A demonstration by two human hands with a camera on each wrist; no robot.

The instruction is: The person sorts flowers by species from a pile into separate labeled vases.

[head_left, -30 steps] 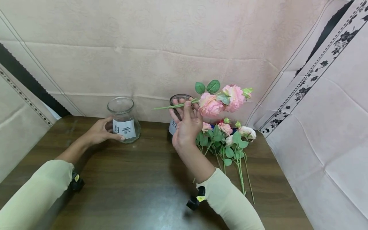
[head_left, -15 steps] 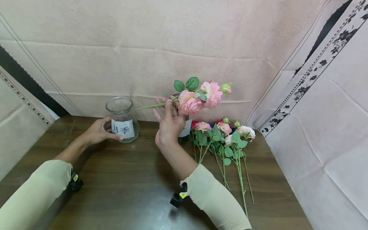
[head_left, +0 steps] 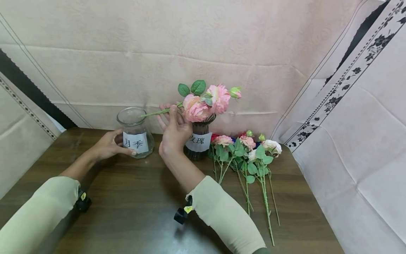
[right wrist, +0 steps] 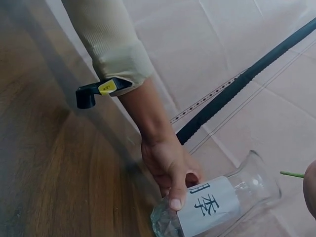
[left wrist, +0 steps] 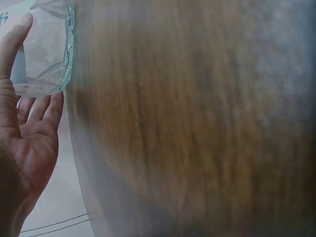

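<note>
Left hand is gripping clear vase, which is standing upright on surface. Right hand is pinching pink flower by its stem, tip pointing at vase mouth. Risk: stem is lying near-flat, could be snagging the rim and tipping the vase. Both that and dark vase are standing near back edge; free room is lying frontward.
</note>
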